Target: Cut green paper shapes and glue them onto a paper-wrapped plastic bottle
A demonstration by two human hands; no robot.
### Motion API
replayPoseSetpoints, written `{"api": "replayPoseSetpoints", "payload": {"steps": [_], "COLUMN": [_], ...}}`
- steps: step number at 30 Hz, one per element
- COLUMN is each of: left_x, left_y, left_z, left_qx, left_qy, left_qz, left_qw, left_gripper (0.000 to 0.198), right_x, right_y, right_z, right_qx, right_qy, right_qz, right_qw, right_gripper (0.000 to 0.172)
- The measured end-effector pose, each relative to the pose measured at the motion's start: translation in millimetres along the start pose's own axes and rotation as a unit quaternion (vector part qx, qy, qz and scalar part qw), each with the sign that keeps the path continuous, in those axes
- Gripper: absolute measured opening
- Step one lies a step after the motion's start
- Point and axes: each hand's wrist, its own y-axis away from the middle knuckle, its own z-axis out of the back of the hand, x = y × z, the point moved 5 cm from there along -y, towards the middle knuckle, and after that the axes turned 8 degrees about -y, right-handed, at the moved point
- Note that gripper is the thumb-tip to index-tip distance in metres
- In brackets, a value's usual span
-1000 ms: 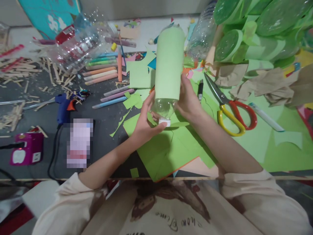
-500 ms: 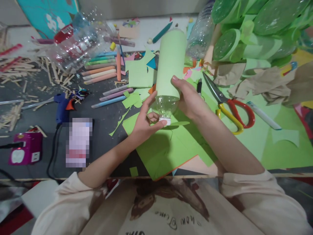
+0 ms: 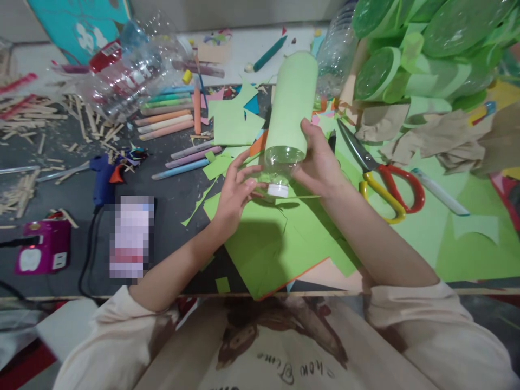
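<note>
My right hand is wrapped round the right side of a plastic bottle. Pale green paper covers the bottle's body, while its clear shoulder and white cap point toward me. On the left, my left hand has its fingers spread close to the bottle's neck; whether the fingertips touch it is hard to see. A thin edge of green paper shows beside the cap. Beneath both hands lie bright green paper sheets.
Red-and-yellow scissors lie right of my right hand. A blue glue gun, a phone and felt pens are to the left. Clear bottles stand at the back left, green paper-wrapped bottles at the back right.
The bottle has shifted slightly right, its cap end a little away from me. My left hand has let go of the cap and spread its fingers; my right hand still grips the bottle.
</note>
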Motion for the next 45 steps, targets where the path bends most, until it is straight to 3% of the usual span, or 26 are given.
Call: {"api": "replayPoseSetpoints", "payload": {"steps": [9,17,19,24,30,35,38,42,45], "left_x": [-8,-10,-10,-11,-14,-15,-16,-25,-28], "left_y": [3,7,8,12,17,4,-4,-8,-9], "left_z": [-10.3,-10.3,-11.3,-19.3,-23.8,-5.9,6.2,18.8,23.0], "left_qx": [0.032,0.061,0.056,0.075,0.127,0.035,-0.013,-0.069,-0.072], "left_qy": [-0.014,-0.053,-0.052,-0.060,-0.066,-0.129,-0.269,-0.513,-0.575], "left_qz": [-0.010,0.003,0.013,0.038,0.028,-0.023,-0.065,-0.129,-0.126], "left_qw": [0.999,0.997,0.997,0.995,0.989,0.991,0.961,0.846,0.805], "left_gripper": [0.090,0.083,0.084,0.082,0.076,0.047,0.032,0.020,0.022], "right_x": [3,7,6,7,0,-16,-22,-21,-18], "right_y": [8,14,16,29,51,65,67,63,60], "right_z": [-11,-14,-13,8,17,12,9,17,25], "right_qx": [0.012,0.032,0.017,-0.101,-0.085,-0.098,-0.067,-0.079,-0.104], "right_qy": [0.000,0.014,-0.006,-0.005,0.047,0.048,0.067,0.082,0.076], "right_qz": [-0.035,-0.043,-0.032,0.037,0.001,-0.016,0.002,0.026,0.026], "right_qw": [0.999,0.998,0.999,0.994,0.995,0.994,0.995,0.993,0.991], "right_gripper": [0.047,0.053,0.049,0.043,0.043,0.059,0.067,0.069,0.071]}}
